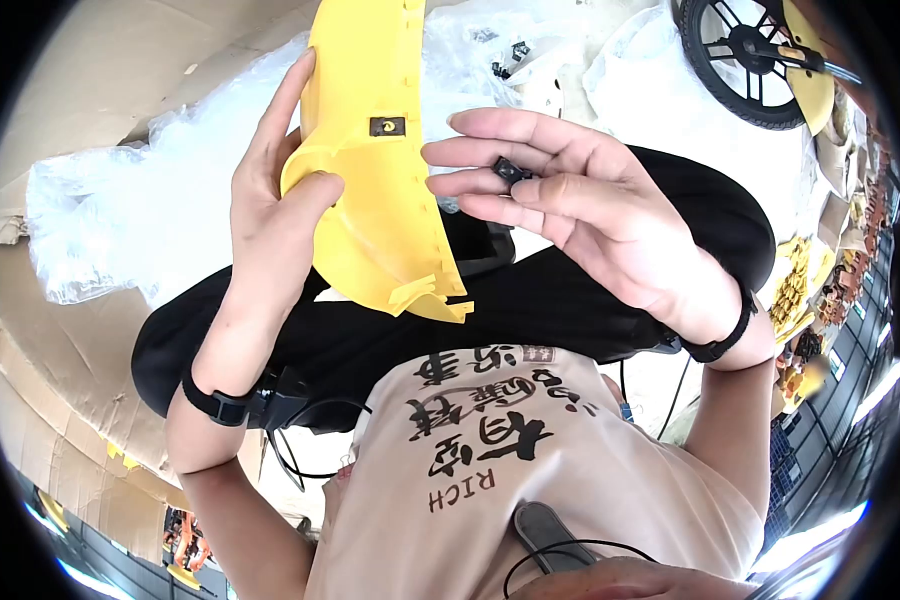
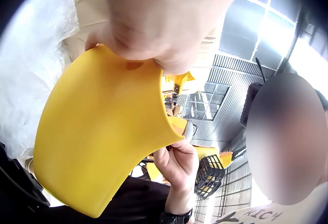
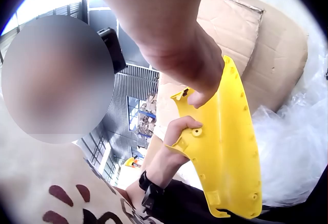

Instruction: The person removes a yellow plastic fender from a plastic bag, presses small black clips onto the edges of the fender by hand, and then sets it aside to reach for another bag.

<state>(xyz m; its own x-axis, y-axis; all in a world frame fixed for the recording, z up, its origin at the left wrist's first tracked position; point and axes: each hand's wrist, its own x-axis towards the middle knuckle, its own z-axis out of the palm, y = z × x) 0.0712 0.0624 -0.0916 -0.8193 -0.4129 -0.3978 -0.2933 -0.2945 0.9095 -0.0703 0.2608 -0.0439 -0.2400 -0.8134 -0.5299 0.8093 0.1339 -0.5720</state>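
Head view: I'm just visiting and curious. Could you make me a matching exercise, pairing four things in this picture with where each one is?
Things:
1. yellow panel
2. small black part
3. black wheel
4. clear plastic wrap

Places:
A. top right of the picture, touched by neither hand
B. gripped in the left hand
C. spread out on the left, beyond the left hand
D. pinched in the right hand

Pairs: 1-B, 2-D, 3-A, 4-C
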